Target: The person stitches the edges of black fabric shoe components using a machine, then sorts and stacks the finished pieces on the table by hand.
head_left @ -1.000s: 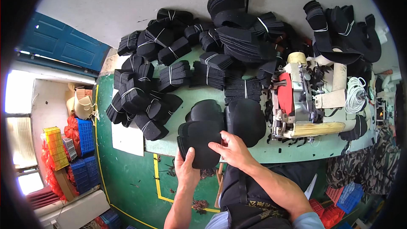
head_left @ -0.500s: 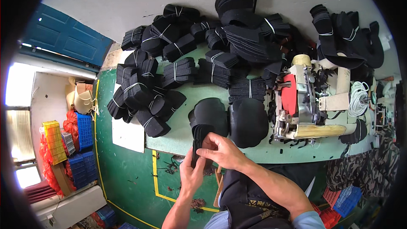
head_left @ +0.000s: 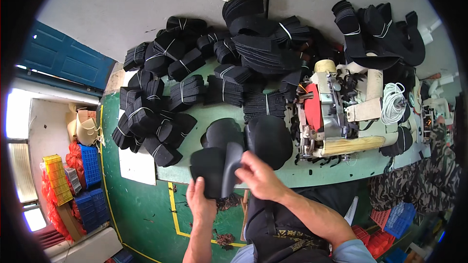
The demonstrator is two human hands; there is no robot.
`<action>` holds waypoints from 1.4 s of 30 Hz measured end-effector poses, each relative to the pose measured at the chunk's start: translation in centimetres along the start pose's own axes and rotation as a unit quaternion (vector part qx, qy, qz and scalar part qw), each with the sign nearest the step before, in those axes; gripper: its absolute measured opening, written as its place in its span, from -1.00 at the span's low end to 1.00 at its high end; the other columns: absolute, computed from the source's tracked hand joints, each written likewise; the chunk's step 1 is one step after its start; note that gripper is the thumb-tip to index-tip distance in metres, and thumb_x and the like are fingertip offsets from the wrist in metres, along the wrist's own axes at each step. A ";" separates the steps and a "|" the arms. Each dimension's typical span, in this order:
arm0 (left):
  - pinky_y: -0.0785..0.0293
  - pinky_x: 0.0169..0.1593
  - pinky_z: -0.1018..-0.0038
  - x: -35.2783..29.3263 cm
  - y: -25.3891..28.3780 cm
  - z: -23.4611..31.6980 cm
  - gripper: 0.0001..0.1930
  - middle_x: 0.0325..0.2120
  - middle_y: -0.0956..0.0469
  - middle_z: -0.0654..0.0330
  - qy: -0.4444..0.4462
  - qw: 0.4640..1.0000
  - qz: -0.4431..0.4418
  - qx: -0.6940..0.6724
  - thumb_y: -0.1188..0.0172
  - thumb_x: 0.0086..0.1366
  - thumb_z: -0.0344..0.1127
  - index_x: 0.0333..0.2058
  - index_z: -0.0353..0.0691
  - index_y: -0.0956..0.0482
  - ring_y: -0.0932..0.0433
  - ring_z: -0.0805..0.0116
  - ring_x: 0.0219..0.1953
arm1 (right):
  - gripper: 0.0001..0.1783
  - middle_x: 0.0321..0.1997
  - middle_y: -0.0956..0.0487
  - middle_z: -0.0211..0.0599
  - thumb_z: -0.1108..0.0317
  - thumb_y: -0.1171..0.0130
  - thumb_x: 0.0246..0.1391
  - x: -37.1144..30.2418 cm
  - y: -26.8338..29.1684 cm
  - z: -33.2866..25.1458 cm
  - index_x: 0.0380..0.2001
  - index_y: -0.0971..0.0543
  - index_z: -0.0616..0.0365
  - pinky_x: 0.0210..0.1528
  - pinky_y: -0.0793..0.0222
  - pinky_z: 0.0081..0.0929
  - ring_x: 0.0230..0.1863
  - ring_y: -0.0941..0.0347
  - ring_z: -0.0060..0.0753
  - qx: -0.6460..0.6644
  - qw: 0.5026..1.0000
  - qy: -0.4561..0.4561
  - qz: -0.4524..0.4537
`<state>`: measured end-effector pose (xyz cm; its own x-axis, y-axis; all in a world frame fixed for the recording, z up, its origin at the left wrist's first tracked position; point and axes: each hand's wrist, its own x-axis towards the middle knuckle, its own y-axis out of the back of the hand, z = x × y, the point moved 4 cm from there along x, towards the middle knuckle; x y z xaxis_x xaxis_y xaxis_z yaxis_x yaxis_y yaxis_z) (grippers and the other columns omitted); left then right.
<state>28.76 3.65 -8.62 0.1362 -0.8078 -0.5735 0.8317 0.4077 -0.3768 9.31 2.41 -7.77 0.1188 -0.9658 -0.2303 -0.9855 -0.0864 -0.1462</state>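
Note:
In my left hand (head_left: pixel 201 202) are the black rounded fabric pieces (head_left: pixel 208 169), gripped at their lower edge with the thumb on top. My right hand (head_left: pixel 261 178) has its fingers closed on the edge of a single black piece (head_left: pixel 232 165), which stands tilted and slightly curved beside the others. Behind them on the green table lie two piles of similar shapes, a left pile (head_left: pixel 222 130) and a right pile (head_left: pixel 268 141). How many layers my left hand holds cannot be told.
Several tied black bundles (head_left: pixel 185 92) crowd the green tabletop (head_left: pixel 195 134). A sewing-type machine (head_left: pixel 336 112) with a red guard stands on the right, a coil of white cord (head_left: pixel 392 104) on it. Blue crates (head_left: pixel 92 195) are stacked at far left; another person's camouflage clothing (head_left: pixel 409 190) shows at right.
The black stack was upright and edge-on between both hands; now it lies open flat, and my right hand has drawn one piece off to the right. The whole view has shifted slightly.

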 end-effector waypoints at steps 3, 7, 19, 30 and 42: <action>-0.63 -0.03 0.29 0.8 0.4 1.8 -0.72 -0.07 -0.57 0.08 -0.041 0.999 -0.007 -0.015 -0.05 0.40 -0.39 0.03 -0.35 -0.45 -0.62 0.24 -0.09 | -0.83 -0.44 -0.41 -0.34 0.48 -0.12 0.19 -0.4 5.1 0.5 -0.27 -0.32 0.16 -0.42 -0.36 -0.38 -0.44 -0.42 -0.42 -0.140 0.974 -0.038 0.174; -0.62 0.01 0.28 0.9 0.4 1.5 -0.72 -0.07 -0.57 0.05 -0.044 0.998 -0.036 -0.010 -0.06 0.38 -0.44 0.03 -0.39 -0.44 -0.62 0.20 -0.09 | -0.54 -0.16 -0.43 -0.08 0.27 -0.31 0.09 -0.3 5.4 -3.1 -0.02 -0.38 0.21 -0.20 -0.41 -0.28 -0.24 -0.46 -0.16 -0.542 0.771 0.149 0.301; -0.58 0.05 0.35 -0.1 0.2 1.5 -0.75 -0.08 -0.58 0.09 0.002 0.998 -0.032 -0.053 -0.05 0.42 -0.36 -0.03 -0.38 -0.52 -0.60 0.29 -0.06 | -0.68 -0.51 -0.55 -0.26 0.28 -0.31 0.07 2.3 -1.8 2.9 -0.21 -0.48 0.23 -0.42 -0.37 -0.36 -0.53 -0.45 -0.42 -0.067 0.988 -0.140 0.015; -0.38 -0.22 0.68 -1.7 -1.9 1.0 -0.78 -0.33 -0.56 0.38 -0.065 0.935 -0.053 0.346 -0.21 0.29 -0.51 -0.09 -0.40 -0.61 -0.44 0.63 -0.31 | -0.61 -0.40 -0.53 -0.38 0.14 -0.38 0.05 2.3 -2.7 -0.5 -0.30 -0.50 0.23 -0.29 -0.38 -0.50 -0.35 -0.40 -0.62 -0.122 0.984 -0.102 -0.076; -0.48 -0.24 0.61 -0.3 -1.0 0.6 -0.94 -0.35 -0.64 0.23 -0.038 0.995 0.011 0.097 -0.20 0.29 -0.49 -0.28 -0.32 -0.62 -0.56 0.55 -0.35 | -0.85 -0.48 -0.41 -0.11 0.47 -0.07 0.17 0.1 -1.8 -1.3 -0.30 -0.30 0.21 -0.37 -0.34 -0.33 -0.46 -0.40 -0.35 -0.134 0.987 0.078 0.035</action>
<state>28.25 3.24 -7.64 0.1894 -0.8325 -0.5206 0.9153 0.3416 -0.2134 10.93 2.13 -6.31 0.0494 -0.9958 -0.0776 -0.9899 -0.0592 0.1290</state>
